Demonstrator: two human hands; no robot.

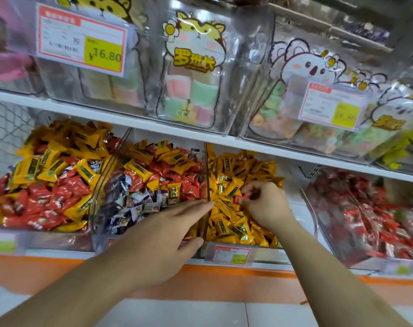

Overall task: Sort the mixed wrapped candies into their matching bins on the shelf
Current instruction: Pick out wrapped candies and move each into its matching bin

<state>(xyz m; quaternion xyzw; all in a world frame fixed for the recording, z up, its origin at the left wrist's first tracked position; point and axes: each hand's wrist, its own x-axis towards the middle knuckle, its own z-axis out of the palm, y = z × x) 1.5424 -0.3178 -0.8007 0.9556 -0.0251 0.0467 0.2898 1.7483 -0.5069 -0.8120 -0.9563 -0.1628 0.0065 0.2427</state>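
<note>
Candies in yellow wrappers fill the yellow bin point(242, 241), the clear one with a price tag on its front lip. Print on the wrappers is too blurred to read. Over this bin the right hand point(265, 205) pinches a small red candy point(242, 198), mostly hidden by fingers. Left of the bin, the left hand point(167, 234) reaches with straight fingers across the mixed bin point(99, 201) of red, yellow and white pieces. Right of it stands the red bin point(318, 208), partly cut off.

Shelf price tags point(231, 254) blurred; left bin point(2, 234) cropped.
</note>
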